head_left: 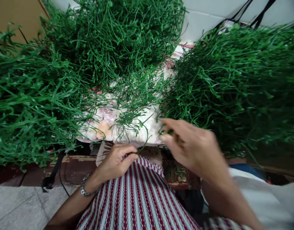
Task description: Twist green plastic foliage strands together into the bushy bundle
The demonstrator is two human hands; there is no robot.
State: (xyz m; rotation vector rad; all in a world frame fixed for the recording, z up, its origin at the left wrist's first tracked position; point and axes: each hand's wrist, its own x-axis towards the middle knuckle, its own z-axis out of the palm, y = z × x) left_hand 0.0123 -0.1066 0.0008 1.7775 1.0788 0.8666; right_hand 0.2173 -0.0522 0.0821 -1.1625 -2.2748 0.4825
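Note:
Big heaps of thin green plastic grass sprigs [123, 38] cover a floral cloth [106, 124] on a low wooden table. My left hand [118, 159] is closed low at the table's front edge, pinching a thin green sprig [143, 145] above my striped red-and-white lap cloth [139, 198]. A metal bracelet sits on that wrist. My right hand [190, 143] is blurred; its fingers are pinched together at the near edge of the right heap [238, 83]. What is between the fingers cannot be made out.
A third green heap [24, 102] fills the left. The dark wooden table edge [72, 166] runs across below. A black strap [51, 179] hangs at its left. Grey floor tiles [15, 204] lie at lower left, white cloth [262, 198] at lower right. Cardboard [15, 12] stands at top left.

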